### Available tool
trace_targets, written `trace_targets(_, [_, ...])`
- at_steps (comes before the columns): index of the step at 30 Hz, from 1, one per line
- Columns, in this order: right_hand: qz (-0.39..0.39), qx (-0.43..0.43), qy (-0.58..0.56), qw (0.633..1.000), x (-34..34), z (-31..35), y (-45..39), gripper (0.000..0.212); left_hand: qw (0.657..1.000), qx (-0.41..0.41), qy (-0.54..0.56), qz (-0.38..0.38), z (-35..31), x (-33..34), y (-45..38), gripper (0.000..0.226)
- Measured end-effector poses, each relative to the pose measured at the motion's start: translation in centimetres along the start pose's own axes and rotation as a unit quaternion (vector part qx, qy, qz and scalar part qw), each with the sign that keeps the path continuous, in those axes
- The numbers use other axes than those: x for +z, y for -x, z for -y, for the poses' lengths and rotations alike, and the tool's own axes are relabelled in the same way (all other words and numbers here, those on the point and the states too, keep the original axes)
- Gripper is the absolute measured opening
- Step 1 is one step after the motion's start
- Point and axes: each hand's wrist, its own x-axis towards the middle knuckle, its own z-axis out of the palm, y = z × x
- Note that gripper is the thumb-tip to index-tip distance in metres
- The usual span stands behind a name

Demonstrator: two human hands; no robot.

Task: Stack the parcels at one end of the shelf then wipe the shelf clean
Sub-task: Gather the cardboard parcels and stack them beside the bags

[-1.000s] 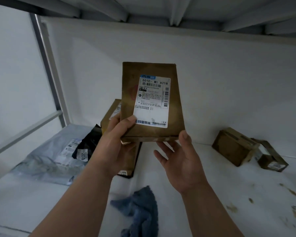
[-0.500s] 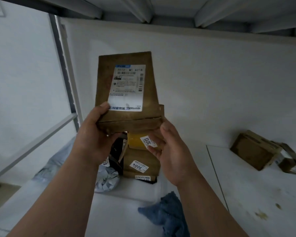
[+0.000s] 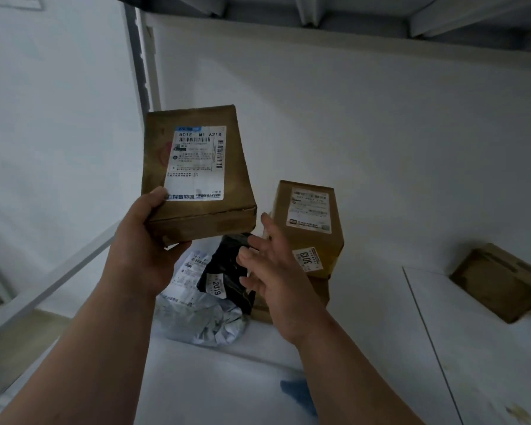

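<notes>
While stacking toward shelf [image 3: 365, 302] left end: labelled box [image 3: 196, 176] grasped in left hand [image 3: 141, 253] for placing; right hand [image 3: 276, 271] released, steadying stack [image 3: 307, 228].

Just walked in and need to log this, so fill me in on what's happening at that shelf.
A person is gathering parcels at the left end of a white shelf. The left hand grips a flat brown cardboard parcel with a white shipping label, held up in the air. The right hand is open, empty, in front of a brown box tagged 3013. A black bag and grey bag lie beside it. Another brown box sits further right. A blue cloth lies unused.
</notes>
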Motion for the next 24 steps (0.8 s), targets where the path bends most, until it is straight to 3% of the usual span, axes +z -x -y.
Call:
trace_targets(9, [-0.01, 0.068, 0.045, 0.997, 1.9, -2.0, -2.3, 0.075, 0.996, -0.059, -0.042, -0.059, 1.1, -2.5, -2.1, 0.033])
trace_targets(13, [0.001, 0.108, 0.061, 0.992, 2.2, -3.0, -2.4, 0.066, 0.991, -0.088, -0.058, -0.082, 2.4, -3.6, -3.0, 0.016])
trace_targets(17, [-0.016, 0.139, 0.059, 0.988, 2.2, -4.3, -2.6, 0.06, 0.989, -0.102, -0.065, -0.081, 3.7, -3.8, -4.0, 0.015])
trace_targets(21, [-0.009, 0.158, 0.045, 0.986, 2.0, -4.7, -2.7, 0.076, 0.99, -0.101, -0.067, -0.078, 4.9, -3.5, -5.3, 0.016])
trace_targets(24, [-0.006, 0.18, 0.041, 0.983, 1.9, -4.9, -2.8, 0.092, 0.99, -0.081, -0.098, -0.067, 6.3, -3.5, -5.8, 0.034])
